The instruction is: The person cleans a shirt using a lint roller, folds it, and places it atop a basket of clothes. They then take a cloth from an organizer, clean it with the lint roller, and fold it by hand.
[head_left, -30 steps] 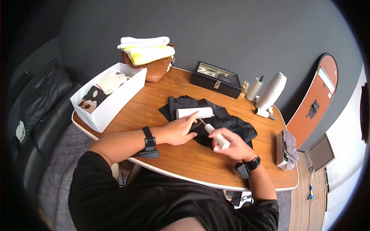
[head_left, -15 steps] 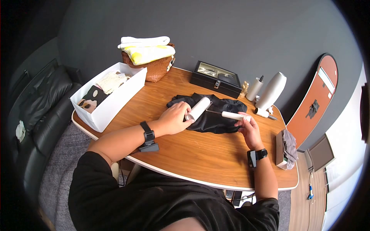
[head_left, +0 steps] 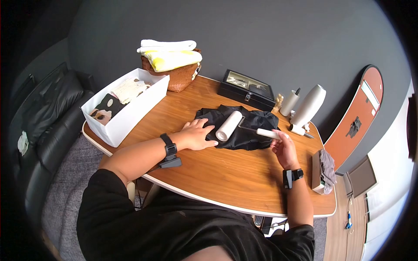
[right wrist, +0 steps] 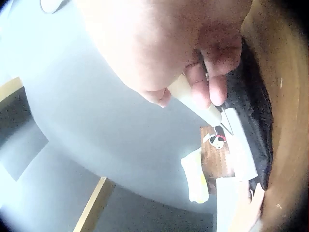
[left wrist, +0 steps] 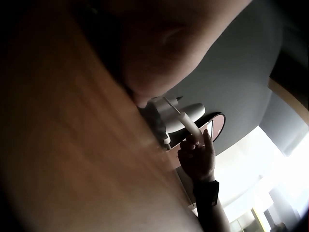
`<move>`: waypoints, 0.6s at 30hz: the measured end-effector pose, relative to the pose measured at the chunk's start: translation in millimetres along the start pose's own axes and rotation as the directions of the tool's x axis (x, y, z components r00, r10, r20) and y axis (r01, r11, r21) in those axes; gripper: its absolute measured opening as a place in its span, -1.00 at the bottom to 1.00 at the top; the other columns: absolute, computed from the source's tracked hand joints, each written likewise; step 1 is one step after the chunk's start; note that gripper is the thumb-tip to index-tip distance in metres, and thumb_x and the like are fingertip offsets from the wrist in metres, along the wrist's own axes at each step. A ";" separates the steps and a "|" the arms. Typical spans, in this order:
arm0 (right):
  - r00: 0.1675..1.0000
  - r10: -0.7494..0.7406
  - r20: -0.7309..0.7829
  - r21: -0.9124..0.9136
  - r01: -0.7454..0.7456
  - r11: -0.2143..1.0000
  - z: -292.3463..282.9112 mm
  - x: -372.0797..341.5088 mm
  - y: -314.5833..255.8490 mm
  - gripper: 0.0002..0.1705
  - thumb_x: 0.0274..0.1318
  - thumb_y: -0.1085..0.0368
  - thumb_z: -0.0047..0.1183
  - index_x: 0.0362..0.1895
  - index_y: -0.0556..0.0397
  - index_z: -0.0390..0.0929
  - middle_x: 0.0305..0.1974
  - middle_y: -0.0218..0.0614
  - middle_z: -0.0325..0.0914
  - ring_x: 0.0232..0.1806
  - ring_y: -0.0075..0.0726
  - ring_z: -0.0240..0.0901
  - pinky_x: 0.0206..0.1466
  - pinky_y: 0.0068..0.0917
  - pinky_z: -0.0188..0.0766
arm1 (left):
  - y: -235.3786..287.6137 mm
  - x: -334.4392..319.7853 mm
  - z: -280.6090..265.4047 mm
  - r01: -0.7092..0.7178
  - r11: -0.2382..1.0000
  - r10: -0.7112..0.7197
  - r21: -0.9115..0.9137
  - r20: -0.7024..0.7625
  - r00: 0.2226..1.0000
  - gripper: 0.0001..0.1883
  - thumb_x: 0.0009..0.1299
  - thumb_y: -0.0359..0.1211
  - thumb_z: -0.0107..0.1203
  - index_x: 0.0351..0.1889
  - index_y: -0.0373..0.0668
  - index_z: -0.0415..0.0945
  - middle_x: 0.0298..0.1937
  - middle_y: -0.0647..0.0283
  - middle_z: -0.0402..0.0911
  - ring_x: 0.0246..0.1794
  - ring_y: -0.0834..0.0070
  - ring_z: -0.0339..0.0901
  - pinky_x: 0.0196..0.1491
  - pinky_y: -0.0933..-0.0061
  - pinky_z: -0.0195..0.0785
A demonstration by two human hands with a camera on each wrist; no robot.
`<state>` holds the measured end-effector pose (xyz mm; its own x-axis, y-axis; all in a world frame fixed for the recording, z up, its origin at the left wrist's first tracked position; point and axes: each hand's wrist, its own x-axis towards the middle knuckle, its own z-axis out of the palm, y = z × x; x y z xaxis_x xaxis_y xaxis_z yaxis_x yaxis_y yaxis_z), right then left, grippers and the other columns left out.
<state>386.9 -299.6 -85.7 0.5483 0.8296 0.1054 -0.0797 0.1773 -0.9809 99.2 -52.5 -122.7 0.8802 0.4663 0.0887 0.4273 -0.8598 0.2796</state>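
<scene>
left hand (head_left: 196, 134) has come off the white roller (head_left: 228, 126) since half a second ago: released, fingers spread at the left side of the black cloth (head_left: 252, 141). right hand (head_left: 285, 148) still grasps the roller by its handle (head_left: 267, 133). roller's cylinder is over the cloth, mid tabletop (head_left: 209, 176), between near and far edges; contact unclear. likely means right hand alone controls the roller, left free to steady cloth. black case (head_left: 246, 96) at far edge, white box (head_left: 141, 107) along left edge.
</scene>
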 end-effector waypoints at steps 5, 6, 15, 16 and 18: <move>0.953 -0.060 -0.297 0.060 0.081 0.995 -71.7 17.5 -5.8 -0.69 0.44 0.06 0.03 0.00 -0.04 0.65 -0.59 -0.63 0.34 -0.54 -0.62 0.33 -0.50 -0.61 0.17 | 2.2 -5.0 -6.6 0.015 1.000 -0.015 0.001 0.022 1.000 -0.14 0.48 0.32 0.01 0.57 -0.02 0.30 0.66 -0.07 0.07 0.66 -0.09 -0.05 0.57 -0.15 -0.08; 0.939 -0.054 -0.339 0.085 0.088 0.992 -84.6 17.1 -8.3 -0.70 0.43 0.03 0.03 -0.03 -0.08 0.64 -0.60 -0.63 0.32 -0.53 -0.61 0.33 -0.48 -0.57 0.16 | 2.1 -5.4 -5.7 0.009 1.000 -0.009 -0.001 0.002 1.000 -0.15 0.48 0.32 0.02 0.55 -0.03 0.32 0.65 -0.06 0.09 0.65 -0.09 -0.04 0.56 -0.15 -0.07; 0.933 -0.002 -0.360 0.104 0.042 0.994 -79.5 11.1 -17.2 -0.66 0.45 -0.06 0.03 -0.12 -0.07 0.57 -0.57 -0.64 0.19 -0.53 -0.56 0.28 -0.45 -0.58 0.17 | -0.9 -2.4 3.8 0.020 0.999 -0.023 -0.029 -0.086 0.996 -0.22 0.49 0.27 0.04 0.44 -0.12 0.41 0.59 -0.06 0.17 0.62 -0.10 0.04 0.55 -0.13 -0.05; 0.941 -0.001 -0.338 0.089 0.033 0.995 -75.3 12.0 -11.9 -0.67 0.46 -0.04 0.05 -0.11 -0.06 0.59 -0.57 -0.63 0.27 -0.50 -0.53 0.35 -0.43 -0.55 0.19 | -1.2 -1.9 5.5 0.017 1.000 -0.018 -0.014 -0.104 0.994 -0.23 0.49 0.25 0.05 0.44 -0.12 0.42 0.60 -0.06 0.17 0.62 -0.10 0.04 0.56 -0.13 -0.06; 0.973 -0.012 -0.229 -0.038 0.004 0.999 -44.4 3.7 -15.0 -0.70 0.45 0.04 0.07 -0.09 -0.01 0.65 -0.56 -0.57 0.43 -0.44 -0.53 0.47 -0.43 -0.57 0.26 | -1.8 -1.3 10.1 -0.029 0.998 0.036 0.049 -0.154 0.987 -0.28 0.50 0.19 0.07 0.44 -0.10 0.42 0.59 -0.07 0.16 0.62 -0.11 0.03 0.57 -0.13 -0.09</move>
<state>427.1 -322.7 -77.9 0.7254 0.6840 0.0772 -0.0458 0.1598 -0.9861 99.4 -53.7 -133.0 0.8527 0.4615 0.2448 0.4114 -0.8821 0.2295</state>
